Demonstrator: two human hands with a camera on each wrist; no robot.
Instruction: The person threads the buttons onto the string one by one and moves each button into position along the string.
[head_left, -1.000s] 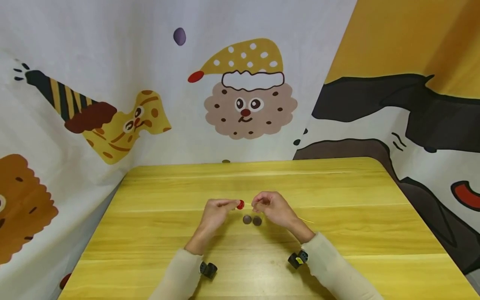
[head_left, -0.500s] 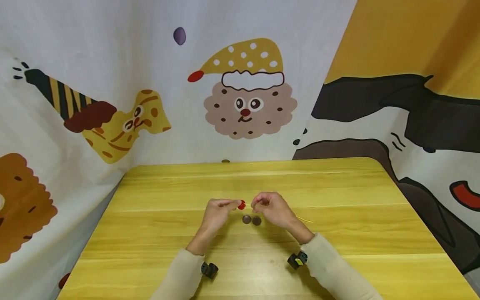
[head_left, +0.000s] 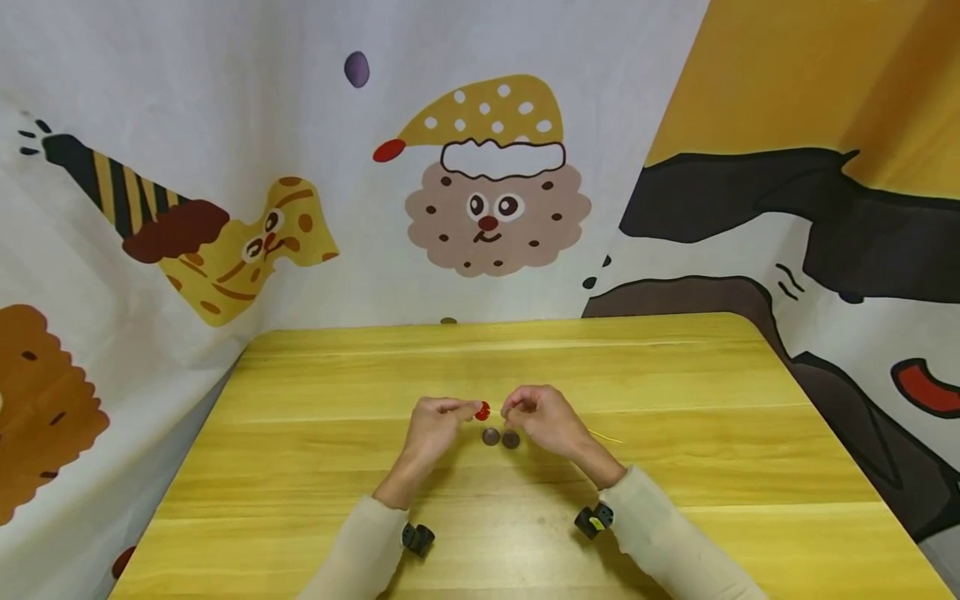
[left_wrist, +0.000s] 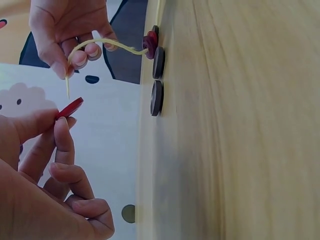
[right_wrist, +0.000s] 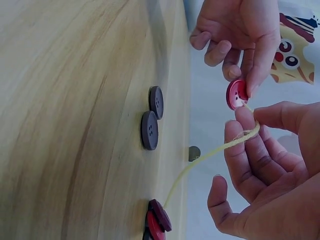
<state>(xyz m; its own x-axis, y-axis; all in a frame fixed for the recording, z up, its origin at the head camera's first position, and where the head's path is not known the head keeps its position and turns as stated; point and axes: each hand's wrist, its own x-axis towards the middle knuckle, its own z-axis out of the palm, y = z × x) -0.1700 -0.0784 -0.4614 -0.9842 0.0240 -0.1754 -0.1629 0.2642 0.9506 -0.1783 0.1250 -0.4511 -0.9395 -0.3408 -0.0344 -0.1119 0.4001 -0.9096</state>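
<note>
The left hand (head_left: 435, 425) pinches a round, glossy red four-hole button (right_wrist: 237, 94) above the wooden surface (head_left: 480, 533); the right hand (head_left: 551, 421), just beside, pinches a thin yellow cord (right_wrist: 225, 146) behind its tip, which points at the button, contact unclear.

Under the hands (head_left: 435, 425) we see a yellow wood-grain worktop (head_left: 300, 467), softly shining nearer to us. Beyond them hangs printed white cloth (head_left: 352, 183): a cookie figure (head_left: 491, 250) in a spotted cap (head_left: 495, 108) straight ahead, a pizza figure (head_left: 225, 287) to their left, black and orange shapes (head_left: 697, 200) to their right.
</note>
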